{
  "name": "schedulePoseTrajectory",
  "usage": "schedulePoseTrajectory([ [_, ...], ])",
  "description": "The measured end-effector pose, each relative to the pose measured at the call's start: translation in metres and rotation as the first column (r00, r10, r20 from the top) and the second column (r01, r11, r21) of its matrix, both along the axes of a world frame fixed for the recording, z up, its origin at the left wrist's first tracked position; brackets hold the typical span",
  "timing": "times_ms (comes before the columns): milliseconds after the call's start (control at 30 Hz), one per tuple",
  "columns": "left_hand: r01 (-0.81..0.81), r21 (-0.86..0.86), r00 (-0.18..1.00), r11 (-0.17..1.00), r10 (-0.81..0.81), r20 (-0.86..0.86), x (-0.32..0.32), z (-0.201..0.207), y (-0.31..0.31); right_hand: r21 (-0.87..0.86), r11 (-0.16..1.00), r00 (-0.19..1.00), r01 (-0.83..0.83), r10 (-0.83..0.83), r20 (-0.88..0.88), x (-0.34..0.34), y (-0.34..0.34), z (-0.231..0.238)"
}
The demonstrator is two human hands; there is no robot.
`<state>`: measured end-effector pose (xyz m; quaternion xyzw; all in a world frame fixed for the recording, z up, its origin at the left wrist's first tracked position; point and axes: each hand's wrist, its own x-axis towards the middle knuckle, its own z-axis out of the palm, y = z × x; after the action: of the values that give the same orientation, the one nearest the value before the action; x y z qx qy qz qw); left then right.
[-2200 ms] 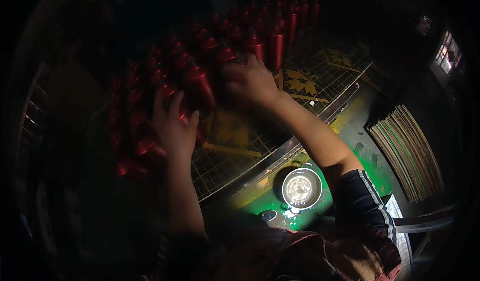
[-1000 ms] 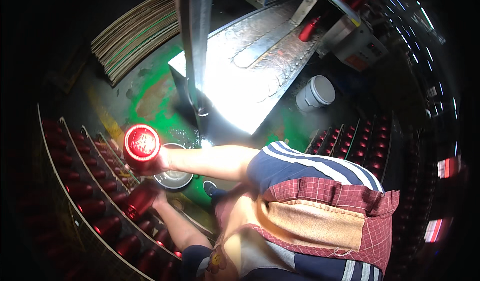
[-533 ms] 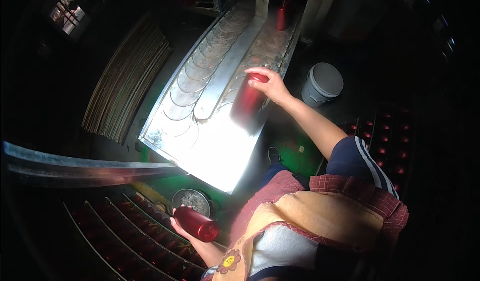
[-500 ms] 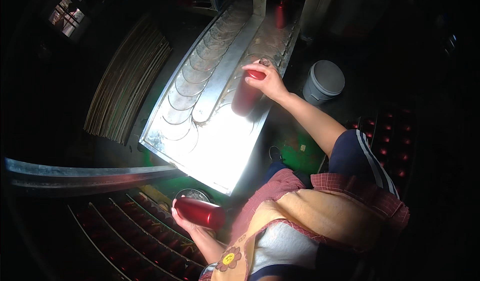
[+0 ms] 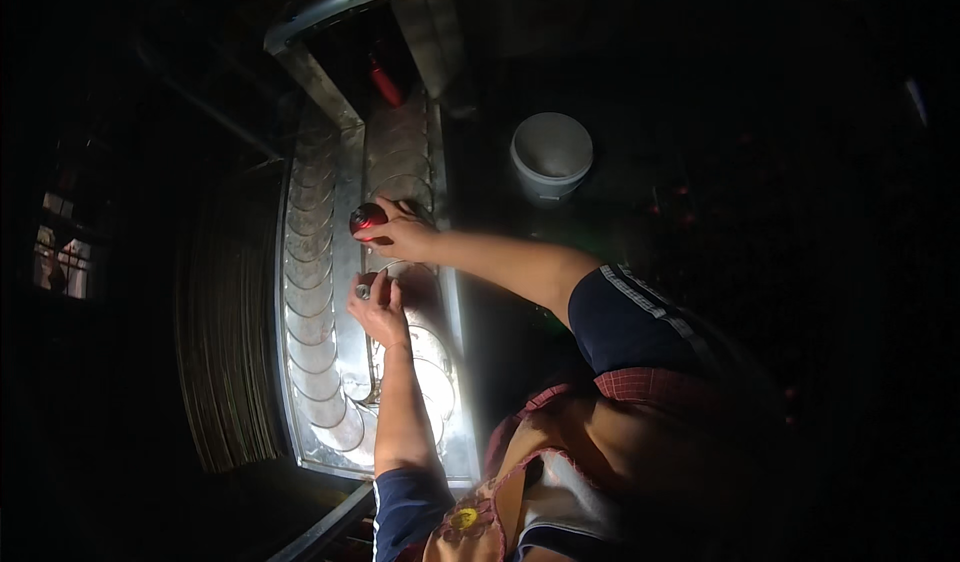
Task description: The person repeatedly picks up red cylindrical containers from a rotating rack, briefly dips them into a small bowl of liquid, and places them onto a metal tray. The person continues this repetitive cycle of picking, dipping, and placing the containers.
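On the slatted metal conveyor point(image 5: 310, 312), my right hand point(image 5: 405, 234) closes its fingers round the upper part of a red metal bottle point(image 5: 368, 224), whose dark mouth points up. Just nearer to me, my left hand point(image 5: 380, 314) is closed round a second bottle. A small grey neck point(image 5: 363, 291) shows by its fingertips, and most of that bottle is hidden by the hand and shadow. Farther along the same lane stands another red bottle point(image 5: 385, 84), in front of a dark opening.
A metal frame point(image 5: 350, 2) arches over the conveyor's far end. To the right stands a white bucket point(image 5: 552, 147). Stacked thin sheets point(image 5: 225, 332) lie left of the conveyor. A metal rail point(image 5: 325, 524) crosses at the near left.
My left hand has come up from the lower left, bringing its bottle over the conveyor beside my right hand. The view has turned, so the conveyor now appears more upright and farther left.
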<state>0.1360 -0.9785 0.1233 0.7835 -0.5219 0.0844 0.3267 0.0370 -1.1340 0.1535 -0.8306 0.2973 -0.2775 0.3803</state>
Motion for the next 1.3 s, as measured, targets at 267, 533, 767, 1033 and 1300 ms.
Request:
schedulePoseTrajectory([
  [267, 0.252, -0.325, 0.892, 0.911, -0.349, -0.286, -0.016, 0.033, -0.020, 0.249, 0.781, 0.807, 0.573, -0.591, -0.004, -0.362, 0.136, 0.107],
  [533, 0.855, -0.245, 0.058, 0.457, -0.553, -0.831, -0.264, 0.080, -0.039, -0.541, -0.545, -0.500, 0.641, -0.831, 0.244, -0.586, 0.469, 0.240],
  [767, 0.776, -0.475, -0.615, -0.415, -0.665, -0.423, -0.653, 0.240, 0.038, -0.590, -0.691, -0.899, 0.418, -0.410, -0.157, -0.724, 0.668, 0.262],
  [1033, 0.748, 0.004, -0.661, -0.664, -0.745, -0.090, -0.981, 0.290, 0.275, -0.541, -0.714, -0.893, 0.445, -0.394, -0.216, -0.761, 0.674, 0.232],
  [1300, 0.815, 0.094, -0.544, -0.572, -0.810, -0.220, -1.012, 0.267, 0.310, -0.571, -0.695, -0.881, 0.437, -0.457, -0.119, -0.761, 0.676, 0.232],
])
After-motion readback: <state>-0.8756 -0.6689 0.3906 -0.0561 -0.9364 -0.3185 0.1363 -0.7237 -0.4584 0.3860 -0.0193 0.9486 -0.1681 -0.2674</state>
